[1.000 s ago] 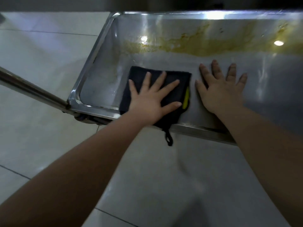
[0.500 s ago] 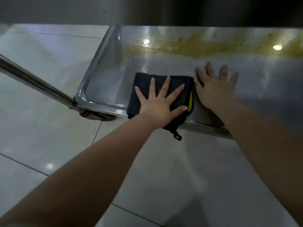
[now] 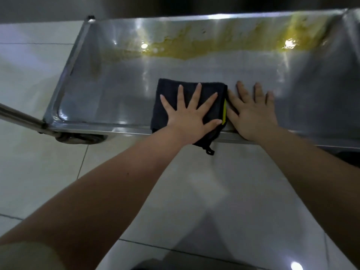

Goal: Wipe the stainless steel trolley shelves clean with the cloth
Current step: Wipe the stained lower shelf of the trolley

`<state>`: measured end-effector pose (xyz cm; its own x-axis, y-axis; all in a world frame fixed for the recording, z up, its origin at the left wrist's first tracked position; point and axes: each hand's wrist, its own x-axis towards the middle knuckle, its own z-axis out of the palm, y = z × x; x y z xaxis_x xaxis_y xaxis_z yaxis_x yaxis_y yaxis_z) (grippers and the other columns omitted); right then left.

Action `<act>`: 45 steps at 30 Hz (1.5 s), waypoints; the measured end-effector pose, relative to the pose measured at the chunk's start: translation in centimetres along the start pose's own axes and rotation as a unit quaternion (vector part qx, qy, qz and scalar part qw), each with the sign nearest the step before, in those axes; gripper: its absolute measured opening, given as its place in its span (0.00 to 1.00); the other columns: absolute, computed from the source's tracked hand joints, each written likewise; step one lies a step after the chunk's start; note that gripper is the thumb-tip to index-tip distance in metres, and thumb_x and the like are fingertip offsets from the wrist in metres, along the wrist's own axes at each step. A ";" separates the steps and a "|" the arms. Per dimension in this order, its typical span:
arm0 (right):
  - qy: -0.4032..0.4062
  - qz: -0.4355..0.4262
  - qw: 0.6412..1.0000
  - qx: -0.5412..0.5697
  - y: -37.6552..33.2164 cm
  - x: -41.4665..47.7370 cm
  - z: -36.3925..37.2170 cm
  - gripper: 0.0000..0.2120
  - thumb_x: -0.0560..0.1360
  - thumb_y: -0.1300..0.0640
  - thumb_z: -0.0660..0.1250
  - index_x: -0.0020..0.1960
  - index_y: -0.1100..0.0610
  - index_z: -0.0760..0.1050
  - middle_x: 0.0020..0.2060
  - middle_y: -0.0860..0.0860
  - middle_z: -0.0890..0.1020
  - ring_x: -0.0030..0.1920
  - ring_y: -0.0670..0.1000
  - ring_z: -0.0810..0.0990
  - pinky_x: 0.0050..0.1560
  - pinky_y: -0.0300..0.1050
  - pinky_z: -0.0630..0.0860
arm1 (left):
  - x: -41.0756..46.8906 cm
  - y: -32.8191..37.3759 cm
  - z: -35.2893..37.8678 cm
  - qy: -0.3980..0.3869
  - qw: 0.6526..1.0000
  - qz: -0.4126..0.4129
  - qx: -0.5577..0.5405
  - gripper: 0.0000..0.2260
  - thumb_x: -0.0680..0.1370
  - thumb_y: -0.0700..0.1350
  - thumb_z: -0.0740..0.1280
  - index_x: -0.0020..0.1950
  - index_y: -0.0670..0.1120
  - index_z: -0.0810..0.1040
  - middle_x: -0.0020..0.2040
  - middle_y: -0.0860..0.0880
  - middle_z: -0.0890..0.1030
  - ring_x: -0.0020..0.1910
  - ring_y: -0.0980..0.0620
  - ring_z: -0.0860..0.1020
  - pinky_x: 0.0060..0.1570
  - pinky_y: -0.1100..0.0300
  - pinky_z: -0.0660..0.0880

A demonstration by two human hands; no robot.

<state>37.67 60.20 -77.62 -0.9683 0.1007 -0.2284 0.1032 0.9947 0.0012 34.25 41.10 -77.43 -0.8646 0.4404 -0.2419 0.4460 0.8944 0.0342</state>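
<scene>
- A steel shelf (image 3: 120,98) stands low over a pale tiled floor (image 3: 39,162), its metal throwing back ceiling lights.
- A yellow stain (image 3: 194,49) streaks the shelf's far side.
- The left hand (image 3: 190,117), fingers spread wide, presses a dark folded cloth (image 3: 169,94) flat at the shelf's near edge.
- The right hand (image 3: 253,112) lies flat and open on bare metal, touching the cloth's right edge.

Shelf: steel trolley shelf (image 3: 120,98) standing over the tiled floor (image 3: 39,162).
Lying on it: dark cloth (image 3: 171,88), yellow smear (image 3: 194,49) along the far side.
</scene>
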 end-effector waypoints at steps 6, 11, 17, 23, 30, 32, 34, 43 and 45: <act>-0.003 -0.018 0.999 0.033 0.6 0.2 0.2 0.30 0.77 0.31 0.39 0.77 0.35 0.38 0.79 0.45 0.42 0.78 0.62 0.39 0.75 0.64 0.38 | -1.3 -7.4 -0.7 -0.017 0.999 -0.025 -0.021 0.37 0.64 0.81 0.39 0.71 0.75 0.34 0.79 0.60 0.35 0.78 0.42 0.35 0.65 0.24 0.34; 0.011 -0.019 0.999 0.026 0.1 0.0 0.5 0.31 0.76 0.30 0.37 0.77 0.35 0.38 0.79 0.46 0.42 0.77 0.64 0.39 0.74 0.67 0.38 | -4.4 -14.0 -1.3 -0.058 0.990 -0.125 -0.036 0.35 0.62 0.80 0.41 0.65 0.78 0.30 0.78 0.60 0.33 0.77 0.43 0.34 0.67 0.25 0.36; 0.004 -0.007 1.000 0.009 -0.3 0.1 0.3 0.30 0.77 0.31 0.37 0.77 0.36 0.36 0.79 0.46 0.40 0.77 0.64 0.38 0.73 0.68 0.38 | -1.7 -6.2 -0.7 -0.027 0.997 -0.067 -0.026 0.38 0.62 0.82 0.37 0.70 0.74 0.32 0.78 0.58 0.33 0.76 0.37 0.33 0.61 0.21 0.35; 0.006 -0.009 1.000 0.014 0.2 -0.3 0.0 0.29 0.81 0.38 0.41 0.79 0.43 0.40 0.79 0.46 0.41 0.78 0.62 0.39 0.75 0.65 0.39 | -0.2 1.5 0.1 0.025 0.999 -0.002 -0.020 0.35 0.67 0.79 0.37 0.73 0.72 0.36 0.80 0.57 0.38 0.77 0.37 0.35 0.61 0.22 0.32; 0.003 -0.014 0.999 0.041 0.3 -0.4 -0.2 0.29 0.79 0.33 0.42 0.78 0.37 0.41 0.80 0.45 0.44 0.78 0.62 0.41 0.75 0.63 0.39 | -2.0 -11.7 -0.8 -0.007 0.991 -0.116 -0.061 0.37 0.62 0.83 0.39 0.70 0.77 0.35 0.79 0.61 0.36 0.78 0.43 0.35 0.65 0.26 0.33; -0.013 0.000 0.999 0.041 -0.2 -0.4 -0.6 0.29 0.79 0.34 0.42 0.78 0.37 0.41 0.80 0.45 0.43 0.78 0.63 0.40 0.75 0.65 0.40 | -2.6 -13.4 -0.8 -0.016 0.991 -0.120 -0.054 0.36 0.60 0.84 0.36 0.66 0.78 0.30 0.78 0.61 0.35 0.77 0.42 0.34 0.66 0.25 0.35; -0.021 -0.004 0.999 0.043 -1.9 -0.3 -1.4 0.29 0.79 0.34 0.42 0.78 0.37 0.38 0.79 0.47 0.41 0.77 0.65 0.36 0.73 0.67 0.38 | -2.9 -13.4 -0.6 -0.009 0.993 -0.108 -0.050 0.35 0.61 0.83 0.35 0.66 0.77 0.28 0.78 0.60 0.35 0.77 0.41 0.34 0.65 0.24 0.35; -0.013 -0.065 0.996 0.065 -16.4 4.1 -2.9 0.28 0.82 0.39 0.42 0.79 0.41 0.39 0.79 0.49 0.40 0.75 0.65 0.31 0.73 0.65 0.34 | -3.9 -17.6 -0.5 0.006 0.995 -0.091 -0.048 0.34 0.68 0.81 0.41 0.70 0.75 0.34 0.79 0.61 0.37 0.78 0.41 0.35 0.70 0.30 0.34; -0.003 -0.063 0.996 0.070 -18.6 5.1 -2.6 0.27 0.82 0.40 0.41 0.79 0.43 0.40 0.80 0.49 0.42 0.76 0.64 0.33 0.74 0.65 0.36 | -4.4 -19.8 -0.5 0.005 0.994 -0.100 -0.044 0.34 0.67 0.81 0.41 0.71 0.75 0.34 0.79 0.61 0.37 0.78 0.42 0.36 0.71 0.32 0.35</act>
<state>30.20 42.30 -76.26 -0.9742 -0.0256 -0.2243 0.0119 0.9863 -0.1644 29.12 21.44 -76.57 -0.9360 0.2544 -0.2432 0.2442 0.9671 0.0717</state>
